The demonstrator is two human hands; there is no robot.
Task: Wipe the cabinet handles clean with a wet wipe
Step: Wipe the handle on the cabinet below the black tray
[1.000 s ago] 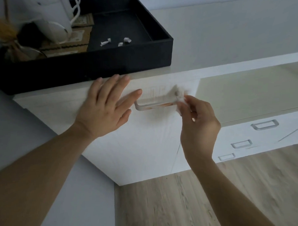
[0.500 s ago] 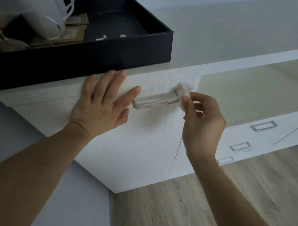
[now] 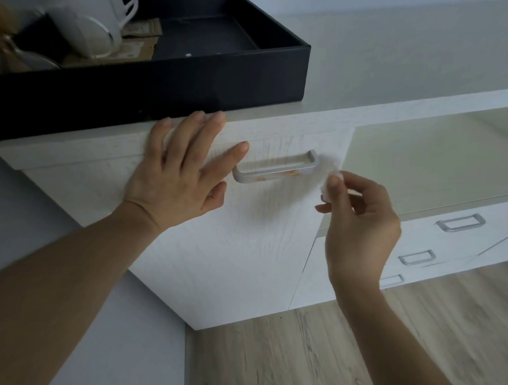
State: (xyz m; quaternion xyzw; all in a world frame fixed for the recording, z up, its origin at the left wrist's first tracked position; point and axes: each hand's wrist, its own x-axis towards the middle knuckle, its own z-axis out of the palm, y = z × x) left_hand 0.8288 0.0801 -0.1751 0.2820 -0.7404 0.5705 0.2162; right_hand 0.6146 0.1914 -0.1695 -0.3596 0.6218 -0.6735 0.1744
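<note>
A silver bar handle with orange smears along its lower edge sits on the white cabinet door. My left hand lies flat on the door just left of the handle, fingers spread up to the cabinet's top edge. My right hand pinches a small white wet wipe between thumb and fingers, just off the handle's right end. The wipe looks blurred and sits apart from the bar.
A black tray with a white kettle and small items stands on the cabinet top above the door. To the right are a pale glass panel and lower drawers with silver handles. Wood floor lies below.
My right hand with the wipe has slid from the handle's right end to just past it, slightly lower. My left hand has stayed flat on the door.
</note>
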